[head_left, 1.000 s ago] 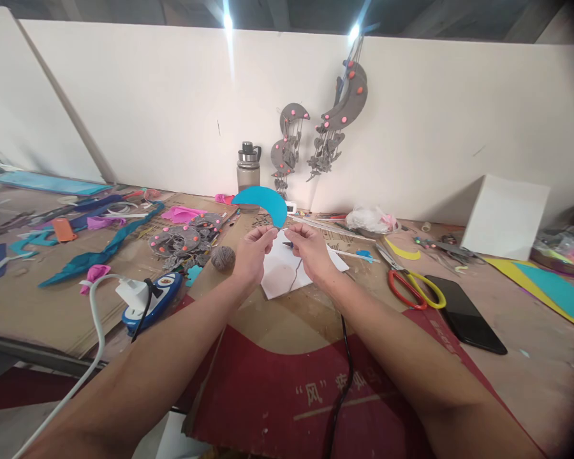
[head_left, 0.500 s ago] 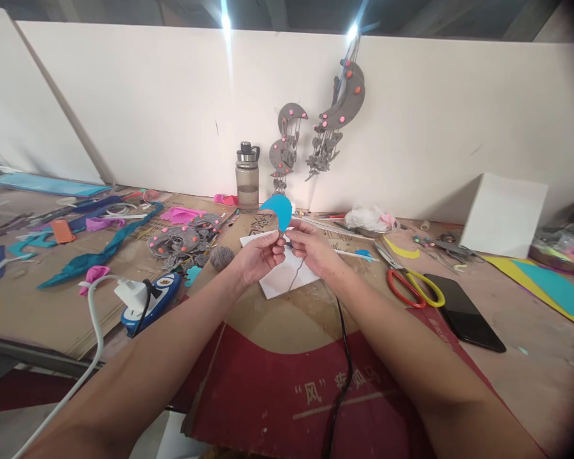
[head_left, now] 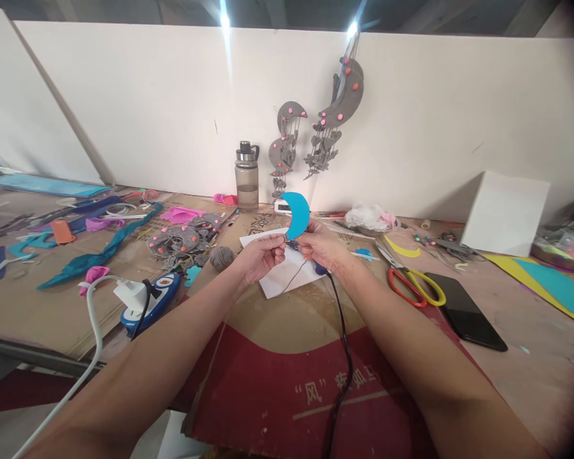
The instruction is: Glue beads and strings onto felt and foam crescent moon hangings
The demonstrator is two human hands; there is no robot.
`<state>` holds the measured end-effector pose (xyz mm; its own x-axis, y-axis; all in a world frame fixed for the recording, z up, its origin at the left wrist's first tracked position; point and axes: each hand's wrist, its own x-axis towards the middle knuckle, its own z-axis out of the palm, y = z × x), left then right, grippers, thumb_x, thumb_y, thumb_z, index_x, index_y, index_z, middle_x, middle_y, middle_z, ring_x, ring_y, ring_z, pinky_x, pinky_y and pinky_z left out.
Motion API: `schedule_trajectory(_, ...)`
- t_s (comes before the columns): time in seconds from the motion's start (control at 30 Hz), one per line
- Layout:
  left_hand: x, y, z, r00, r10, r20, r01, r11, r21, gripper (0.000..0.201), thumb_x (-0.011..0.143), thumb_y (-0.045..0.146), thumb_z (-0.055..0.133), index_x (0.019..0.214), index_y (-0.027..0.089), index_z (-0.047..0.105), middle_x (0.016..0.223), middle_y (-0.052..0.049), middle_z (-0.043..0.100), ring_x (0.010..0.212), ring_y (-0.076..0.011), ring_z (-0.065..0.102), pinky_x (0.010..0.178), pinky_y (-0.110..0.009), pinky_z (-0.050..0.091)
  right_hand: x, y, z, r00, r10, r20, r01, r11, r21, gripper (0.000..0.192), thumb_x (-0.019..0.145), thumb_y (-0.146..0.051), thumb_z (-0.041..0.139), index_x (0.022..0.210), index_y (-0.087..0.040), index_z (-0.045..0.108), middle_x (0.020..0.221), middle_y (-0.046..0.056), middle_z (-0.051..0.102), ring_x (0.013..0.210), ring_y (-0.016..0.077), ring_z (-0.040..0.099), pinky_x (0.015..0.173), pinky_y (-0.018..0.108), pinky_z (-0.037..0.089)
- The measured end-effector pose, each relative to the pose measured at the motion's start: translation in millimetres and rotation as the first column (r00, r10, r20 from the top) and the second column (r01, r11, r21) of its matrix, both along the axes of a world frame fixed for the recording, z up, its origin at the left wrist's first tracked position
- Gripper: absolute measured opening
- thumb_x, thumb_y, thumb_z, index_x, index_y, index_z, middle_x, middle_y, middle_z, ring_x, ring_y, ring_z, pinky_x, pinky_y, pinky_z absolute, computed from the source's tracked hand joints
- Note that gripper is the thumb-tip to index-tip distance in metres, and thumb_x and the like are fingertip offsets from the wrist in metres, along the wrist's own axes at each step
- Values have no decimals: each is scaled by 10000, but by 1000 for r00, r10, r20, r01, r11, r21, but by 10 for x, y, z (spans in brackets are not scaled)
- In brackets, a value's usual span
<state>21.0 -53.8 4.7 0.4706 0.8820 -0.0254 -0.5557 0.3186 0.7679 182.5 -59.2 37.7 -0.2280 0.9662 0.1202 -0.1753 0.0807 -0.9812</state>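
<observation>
A flat blue crescent [head_left: 300, 215] stands upright between my two hands over a white board [head_left: 280, 280]. My left hand [head_left: 264, 256] is closed, thumb and finger pinched at the crescent's lower tip. On the other side my right hand [head_left: 321, 245] is closed on the crescent's lower right edge. A strand of grey yarn [head_left: 294, 277] hangs below the fingers across the board. Beneath my right hand shows part of a blue tool [head_left: 320, 269] on a black cord [head_left: 343, 325]; the rest of it is hidden.
Scissors [head_left: 414, 284] and a black phone [head_left: 463, 312] lie to the right. A water bottle [head_left: 247, 182] stands at the back. A grey yarn ball [head_left: 221, 257], decorated grey pieces [head_left: 186, 236] and a blue power strip [head_left: 160, 299] are left. Grey crescents [head_left: 347, 95] hang on the wall.
The blue crescent has turned and shifted right, so its full curved shape shows. My right hand has moved slightly right, and the blue tool beneath it now shows.
</observation>
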Motion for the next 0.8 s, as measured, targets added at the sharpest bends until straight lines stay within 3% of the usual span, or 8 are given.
schedule_trajectory(0.23,-46,-25,45,981,-189,46,193,973,-129,59,740,124,627,694,109,595,630,-22,517,488,-59,406,472,-213,379,56,-48,39,983,182,18,-183,983,13,346,560,-281,793,858,-193,642,590,-84,486,462,24,228,455,232,99)
schedule_trajectory(0.37,-37,-51,68,973,-229,37,232,958,-171,47,708,131,603,670,108,588,599,-20,502,468,-60,374,461,-218,364,58,-57,35,972,233,18,-234,972,22,328,597,-300,796,861,-178,644,648,-64,538,467,18,275,456,224,105)
schedule_trajectory(0.47,0,-66,48,991,-137,4,137,986,-95,34,709,141,630,719,109,623,667,-38,573,514,-71,448,521,-227,412,34,-27,5,987,159,-4,-159,987,15,340,576,-341,820,769,-167,601,619,-51,544,466,27,329,450,222,122)
schedule_trajectory(0.57,40,-71,2,998,4,-58,0,998,68,144,698,164,698,833,129,662,832,-62,658,664,-104,571,627,-244,454,10,19,-42,999,43,-14,-43,998,-37,389,538,-378,846,679,-164,553,521,-63,475,434,26,288,439,232,108)
schedule_trajectory(0.67,66,-66,-42,986,103,-130,-74,976,206,221,667,197,766,861,142,674,898,-56,675,741,-116,608,659,-242,445,-3,53,-90,999,-33,-14,32,997,-66,393,528,-383,855,657,-163,557,463,-88,386,423,25,232,434,241,92)
schedule_trajectory(0.8,77,-56,-59,958,226,-175,-163,934,317,218,667,279,792,782,126,688,806,-50,677,607,-71,535,589,-222,401,-30,41,-110,1000,-14,-22,13,998,-59,379,554,-393,838,659,-163,555,470,-91,372,429,25,210,436,243,101)
